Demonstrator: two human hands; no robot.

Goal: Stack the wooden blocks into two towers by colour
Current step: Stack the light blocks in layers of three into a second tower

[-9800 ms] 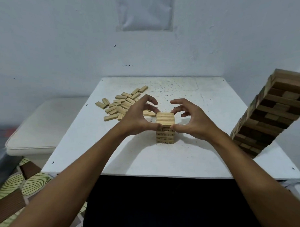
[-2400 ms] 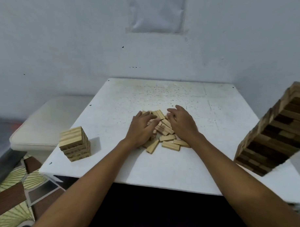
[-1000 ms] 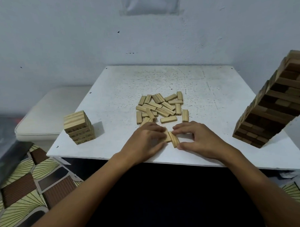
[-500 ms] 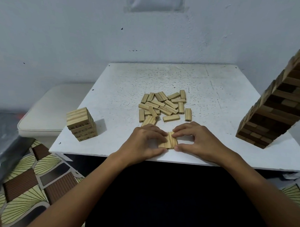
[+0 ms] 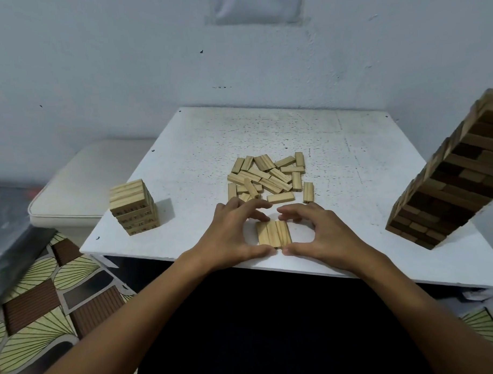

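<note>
from the head view, the left hand (image 5: 230, 237) and right hand (image 5: 322, 234) are curling around a flat row of three light blocks (image 5: 273, 233) near the white table (image 5: 364, 160) front edge, pinching it between thumbs and fingers. loose light blocks (image 5: 267, 177) are lying just behind; a short light tower (image 5: 133, 207) is standing left, a dark tower (image 5: 457, 176) right.
</note>
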